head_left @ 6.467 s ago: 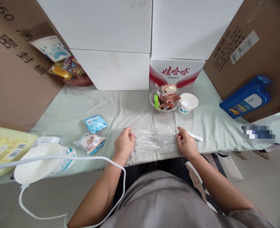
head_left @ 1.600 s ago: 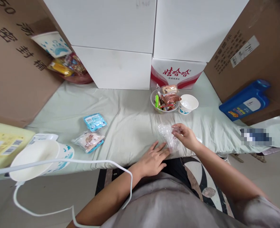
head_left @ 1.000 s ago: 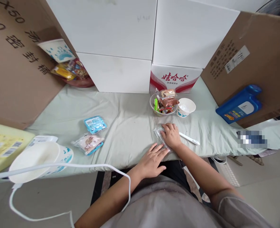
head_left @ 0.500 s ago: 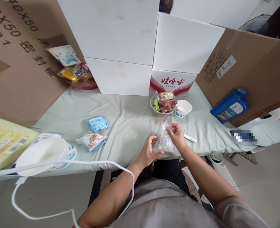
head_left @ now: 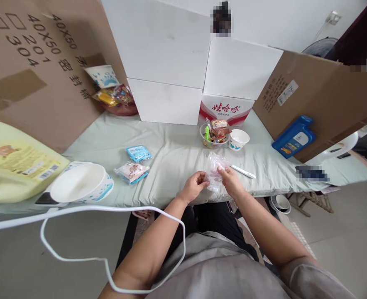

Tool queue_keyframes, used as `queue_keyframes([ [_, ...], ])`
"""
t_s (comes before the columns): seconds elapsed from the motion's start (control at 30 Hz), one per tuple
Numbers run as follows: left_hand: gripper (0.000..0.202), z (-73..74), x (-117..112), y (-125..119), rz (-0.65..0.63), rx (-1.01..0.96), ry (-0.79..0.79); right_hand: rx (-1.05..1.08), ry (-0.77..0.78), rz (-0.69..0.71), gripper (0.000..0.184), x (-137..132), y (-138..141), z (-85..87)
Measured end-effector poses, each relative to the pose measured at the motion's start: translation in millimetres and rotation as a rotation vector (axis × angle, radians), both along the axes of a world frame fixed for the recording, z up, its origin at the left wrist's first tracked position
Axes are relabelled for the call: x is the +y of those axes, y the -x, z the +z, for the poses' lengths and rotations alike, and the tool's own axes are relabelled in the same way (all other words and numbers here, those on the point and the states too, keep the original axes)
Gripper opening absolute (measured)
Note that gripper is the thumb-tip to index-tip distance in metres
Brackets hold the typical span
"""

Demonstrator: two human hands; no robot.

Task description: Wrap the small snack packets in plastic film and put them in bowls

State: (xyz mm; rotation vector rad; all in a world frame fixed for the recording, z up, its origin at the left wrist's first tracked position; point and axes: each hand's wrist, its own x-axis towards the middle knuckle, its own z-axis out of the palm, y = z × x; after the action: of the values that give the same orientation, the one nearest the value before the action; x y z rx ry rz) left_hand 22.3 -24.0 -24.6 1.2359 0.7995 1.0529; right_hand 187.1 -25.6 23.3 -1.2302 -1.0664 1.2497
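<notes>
Near the front edge of the cloth-covered table, a crumpled clear plastic bag (head_left: 214, 172) is between my two hands. My left hand (head_left: 194, 185) pinches its left side with curled fingers. On the other side, my right hand (head_left: 231, 180) grips the bag between thumb and fingers. A white pen-like stick (head_left: 243, 171) lies just right of my right hand. Behind the bag stand a clear bowl (head_left: 214, 141) of wrapped snacks and a paper cup (head_left: 238, 139) with something whitish inside. Off to the left lie several snack packets (head_left: 133, 171), blue and clear.
White boxes (head_left: 167, 99) form a wall at the back. Cardboard panels stand left and right, with a blue bottle (head_left: 294, 137) against the right one. A yellow jug (head_left: 21, 162) and a large paper bowl (head_left: 80, 182) sit front left. A white cable (head_left: 115, 209) loops across the lower left.
My left hand has closed from a spread pose onto the bag's left side. The bag is lifted and bunched up between both hands. The camera view has shifted slightly.
</notes>
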Motion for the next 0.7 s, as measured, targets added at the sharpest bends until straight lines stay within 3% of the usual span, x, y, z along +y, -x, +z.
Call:
queue_keyframes([
  [0.17, 0.046, 6.3, 0, 1, -0.045, 0.013, -0.043, -0.001, -0.007, -0.02, 0.041, -15, 8, -11.6],
  [0.33, 0.03, 6.0, 3, 2, 0.027, 0.041, -0.051, -0.023, -0.014, -0.022, 0.044, -27, 13, -20.7],
  [0.5, 0.034, 5.1, 0, 1, 0.072, 0.036, -0.055, -0.063, -0.048, -0.056, 0.054, -40, 1, -22.2],
  [0.6, 0.039, 5.4, -2, 0, 0.094, 0.052, -0.066, -0.121, -0.14, -0.043, 0.055, -46, -8, -23.1],
  [0.7, 0.035, 4.4, -3, -1, 0.118, 0.084, -0.084, -0.21, -0.258, -0.009, 0.042, -49, -14, -26.0],
])
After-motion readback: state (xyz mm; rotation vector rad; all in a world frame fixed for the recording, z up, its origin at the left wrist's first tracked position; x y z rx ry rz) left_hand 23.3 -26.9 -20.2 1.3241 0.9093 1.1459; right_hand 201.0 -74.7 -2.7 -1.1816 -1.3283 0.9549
